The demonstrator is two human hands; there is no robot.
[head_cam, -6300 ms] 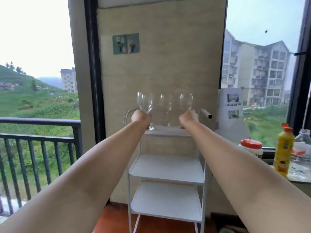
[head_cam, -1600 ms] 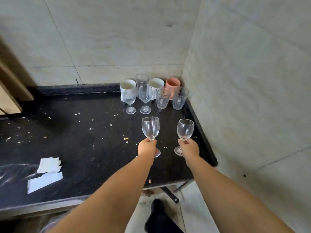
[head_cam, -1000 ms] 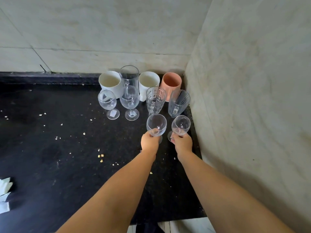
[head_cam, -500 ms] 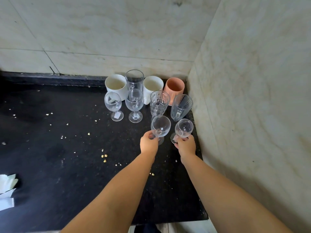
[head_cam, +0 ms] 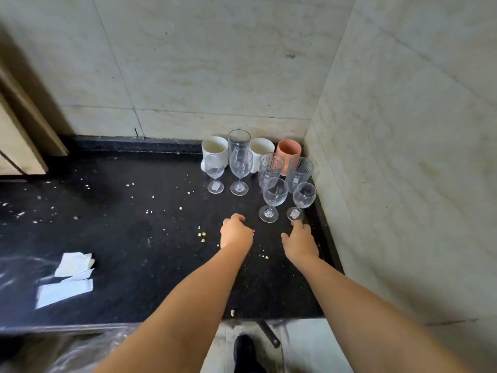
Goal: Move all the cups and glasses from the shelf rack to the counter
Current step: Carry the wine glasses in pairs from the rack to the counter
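Behind both empty hands, wine glasses [head_cam: 274,198] crowd mugs [head_cam: 214,148] in the counter [head_cam: 121,238] corner.

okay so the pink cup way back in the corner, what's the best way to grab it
Grip the pink cup by its open rim, coming straight down from above. A fluted glass and patterned glass crowd its front, a white cup flanks it, and the side wall blocks the right.

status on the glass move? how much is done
Done: nine pieces stand in the counter corner, including the two nearest wine glasses. In hand: nothing; left hand and right hand are empty. Left: unknown, since the shelf rack is out of view.
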